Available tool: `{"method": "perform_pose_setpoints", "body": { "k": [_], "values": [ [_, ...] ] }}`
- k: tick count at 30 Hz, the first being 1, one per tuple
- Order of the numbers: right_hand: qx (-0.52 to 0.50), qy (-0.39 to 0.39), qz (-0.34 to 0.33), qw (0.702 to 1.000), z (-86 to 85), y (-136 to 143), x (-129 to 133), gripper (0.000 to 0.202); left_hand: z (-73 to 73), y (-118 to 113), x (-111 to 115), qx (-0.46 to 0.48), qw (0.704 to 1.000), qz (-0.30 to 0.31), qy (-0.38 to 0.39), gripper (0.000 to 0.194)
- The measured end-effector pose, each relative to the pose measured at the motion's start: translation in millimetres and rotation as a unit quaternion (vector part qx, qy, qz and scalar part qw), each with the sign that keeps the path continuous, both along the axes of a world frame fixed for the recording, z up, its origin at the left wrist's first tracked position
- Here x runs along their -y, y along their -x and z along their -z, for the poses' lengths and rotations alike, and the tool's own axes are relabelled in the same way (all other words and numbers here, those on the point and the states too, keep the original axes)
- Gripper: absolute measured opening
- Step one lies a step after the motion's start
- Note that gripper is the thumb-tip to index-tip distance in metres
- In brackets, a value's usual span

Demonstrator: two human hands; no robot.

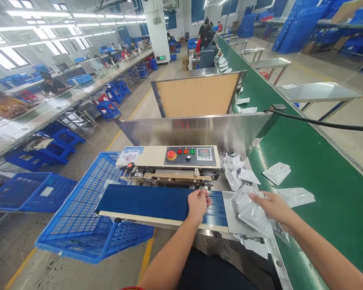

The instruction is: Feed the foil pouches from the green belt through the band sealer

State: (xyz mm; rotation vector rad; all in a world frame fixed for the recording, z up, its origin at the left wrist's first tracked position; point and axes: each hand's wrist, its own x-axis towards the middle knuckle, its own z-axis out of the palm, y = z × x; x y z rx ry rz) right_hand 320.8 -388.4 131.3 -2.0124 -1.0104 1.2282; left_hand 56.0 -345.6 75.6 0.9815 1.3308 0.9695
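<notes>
A band sealing machine with a red stop button and a small display stands in front of me. My left hand is over its blue conveyor belt, fingers pinched together close to the sealing slot; what they hold, if anything, is hidden. My right hand grips a silver foil pouch above the pale plate at the belt's right end. Other pouches lie heaped beside the machine's right end. Two flat pouches, one a silver pouch, rest on the green conveyor near my right hand.
A large blue crate stands at the belt's left end, with another blue crate beyond it. A metal panel rises behind the machine. A black cable crosses the green conveyor. People sit at lines farther off.
</notes>
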Motion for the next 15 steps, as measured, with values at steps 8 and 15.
{"method": "perform_pose_setpoints", "body": {
  "k": [8,15],
  "values": [
    [-0.042,-0.116,-0.209,0.970,-26.2,18,14,0.046,2.8,-8,28,-0.023,0.980,0.110,-0.164,0.044],
    [-0.135,0.039,-0.027,0.990,17.3,26,-5,0.047,30.7,-29,10,-0.050,0.998,0.018,-0.035,0.062]
  ]
}}
